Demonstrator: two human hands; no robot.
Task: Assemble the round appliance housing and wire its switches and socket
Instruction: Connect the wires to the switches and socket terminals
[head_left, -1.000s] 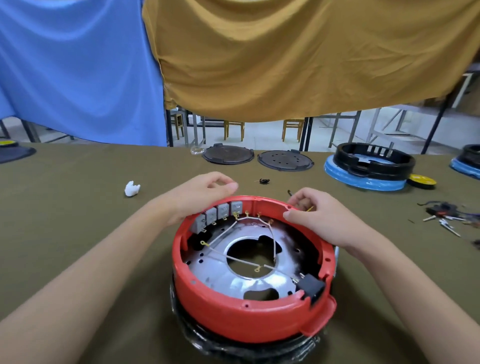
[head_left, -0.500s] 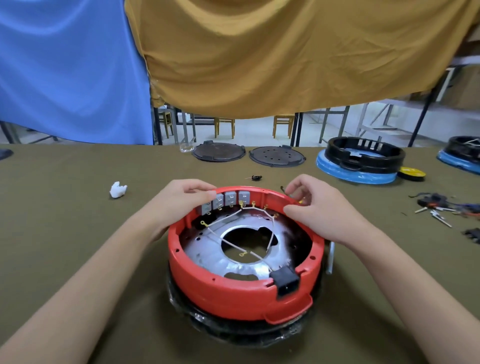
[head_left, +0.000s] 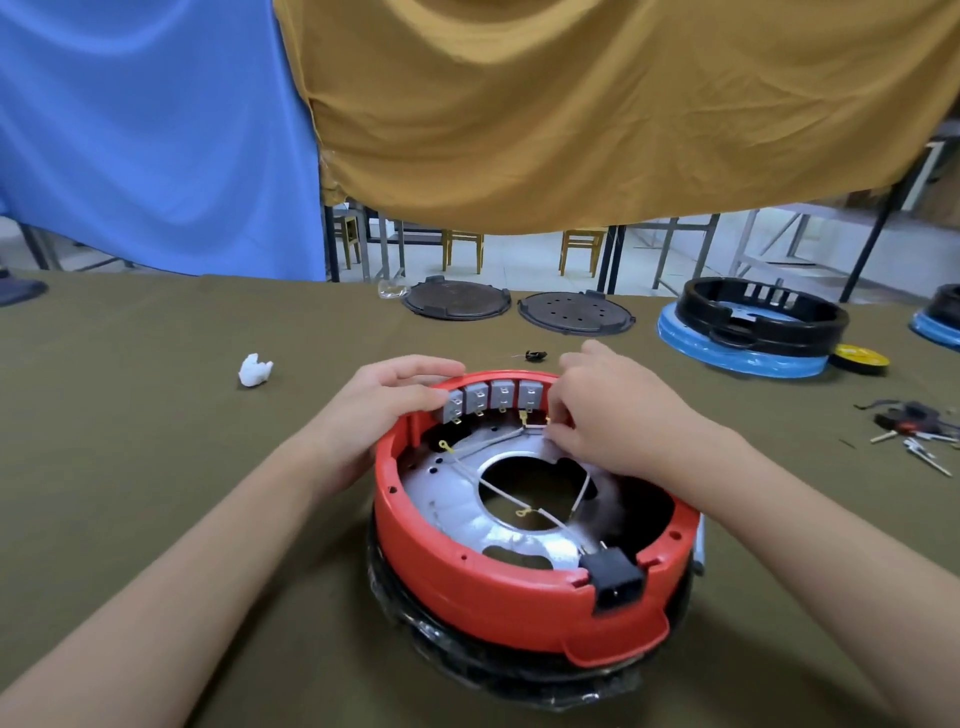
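Head view: red housing (head_left: 498, 587) near desk's front edge. Wiring step under way: left hand (head_left: 384, 410) braces switches (head_left: 493, 397); right hand (head_left: 608, 415) pinches wire (head_left: 535, 427). Next, probably: seat terminal onto tab.

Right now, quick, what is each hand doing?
Left hand: closed on the red housing rim beside the grey switches.
Right hand: pinching a white wire.

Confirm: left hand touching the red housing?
Touching. Head view: left hand grips the red housing at its far rim, thumb beside the grey switches.
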